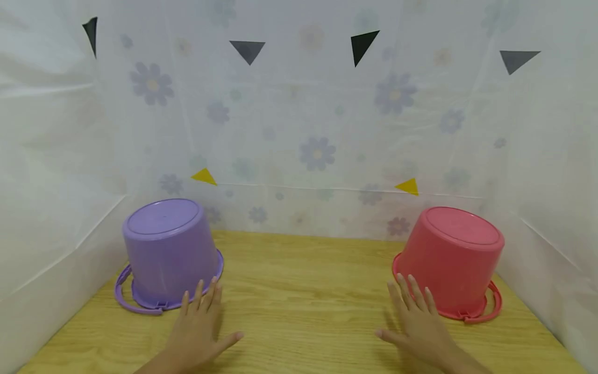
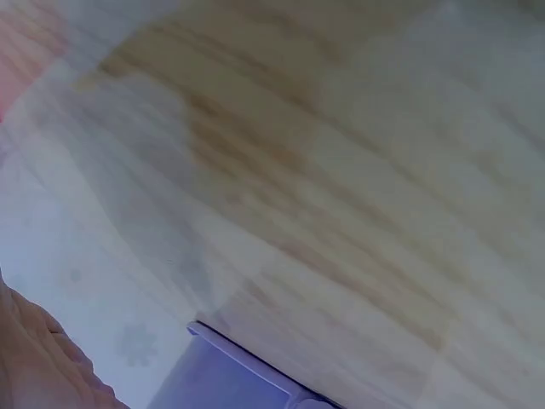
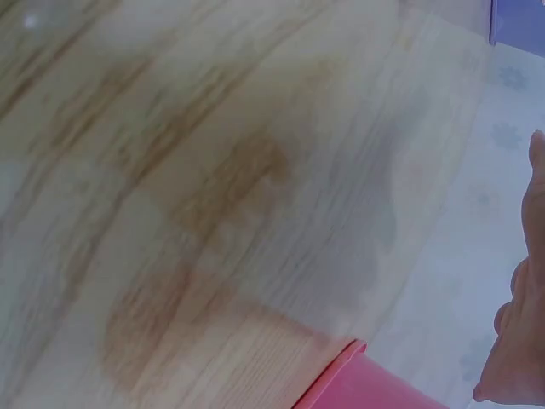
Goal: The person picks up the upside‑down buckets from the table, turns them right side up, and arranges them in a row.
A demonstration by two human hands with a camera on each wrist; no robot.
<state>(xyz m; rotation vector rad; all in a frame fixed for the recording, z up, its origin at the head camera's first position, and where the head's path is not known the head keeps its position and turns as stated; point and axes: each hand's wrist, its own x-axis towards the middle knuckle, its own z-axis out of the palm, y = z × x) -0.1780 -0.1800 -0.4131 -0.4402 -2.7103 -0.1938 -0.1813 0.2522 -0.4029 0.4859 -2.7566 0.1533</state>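
Upside down on the wooden table stands a purple bucket (image 1: 170, 259) at the left, its handle lying at its near left side. A red bucket (image 1: 453, 259), also upside down, stands at the right with its handle toward the right. My left hand (image 1: 198, 327) is held over the table with straight, spread fingers, their tips overlapping the purple bucket's rim in the head view. My right hand (image 1: 418, 324) is spread likewise, fingertips overlapping the red bucket's near left side. Both hands hold nothing. In the wrist views only part of each hand shows, beside a bucket rim.
The table (image 1: 303, 301) has a light wood grain. Behind it hangs a white flowered curtain (image 1: 289, 119) with black, grey and yellow triangles on it. White sheeting (image 1: 51, 182) closes off the left side, and more sheeting (image 1: 551, 171) the right.
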